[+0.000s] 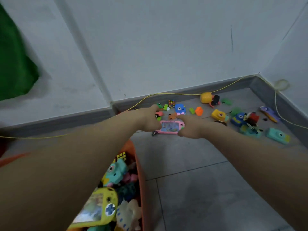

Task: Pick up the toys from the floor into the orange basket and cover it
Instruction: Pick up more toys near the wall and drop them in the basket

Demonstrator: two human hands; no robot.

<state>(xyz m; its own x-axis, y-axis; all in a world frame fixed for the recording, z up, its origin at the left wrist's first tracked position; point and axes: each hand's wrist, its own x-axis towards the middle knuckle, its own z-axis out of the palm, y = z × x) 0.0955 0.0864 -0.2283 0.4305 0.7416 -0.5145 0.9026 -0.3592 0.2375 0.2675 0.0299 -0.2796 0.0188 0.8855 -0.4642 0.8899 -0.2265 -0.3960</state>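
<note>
I grip the pink game toy [170,127] at both ends, left hand [150,120] and right hand [190,127], fingers curled round it (steadier for lifting) toward the orange basket [140,165].

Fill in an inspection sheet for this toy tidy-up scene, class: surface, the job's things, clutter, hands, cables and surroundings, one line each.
Surface: grey tiled floor, toys scattered near the corner.
Job's things: orange basket below the left forearm, already holding several toys; pink handheld game on the floor; no cover seen.
Clutter: puzzle cube, yellow ball toy, teal toy camera and others lie loose.
Hands: left hand and right hand each grip one end of the pink game.
Cables: yellow cord runs along the skirting.
Surroundings: pale walls; green cloth at left.
</note>
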